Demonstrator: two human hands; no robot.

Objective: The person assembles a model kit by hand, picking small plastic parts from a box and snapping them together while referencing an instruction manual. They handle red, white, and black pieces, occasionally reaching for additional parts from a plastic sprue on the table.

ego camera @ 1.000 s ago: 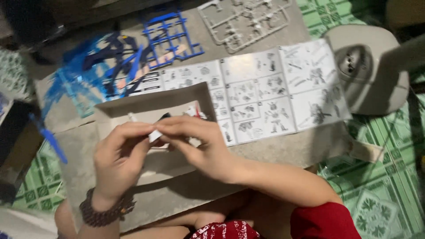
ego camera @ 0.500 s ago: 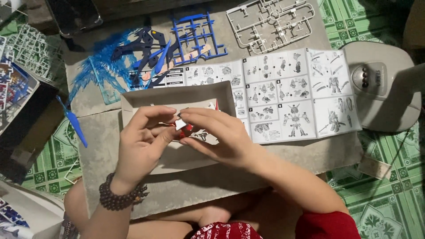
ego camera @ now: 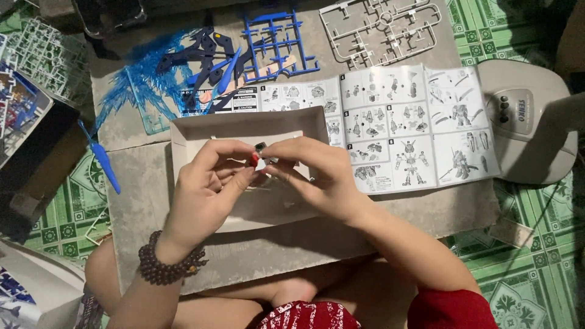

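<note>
— What is that sheet made of?
— The instruction sheet [ego camera: 402, 122] is matt paper, and the shallow tray [ego camera: 201, 131] is dull grey card.
— And the frames?
— The blue parts frame [ego camera: 277, 39] is glossy plastic; the grey one [ego camera: 381, 27] looks matt.

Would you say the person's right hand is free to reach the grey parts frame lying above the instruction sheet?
Probably not at once: the right hand and left hand both pinch a small model part. Otherwise only the flat instruction sheet lies before the grey parts frame.
</note>
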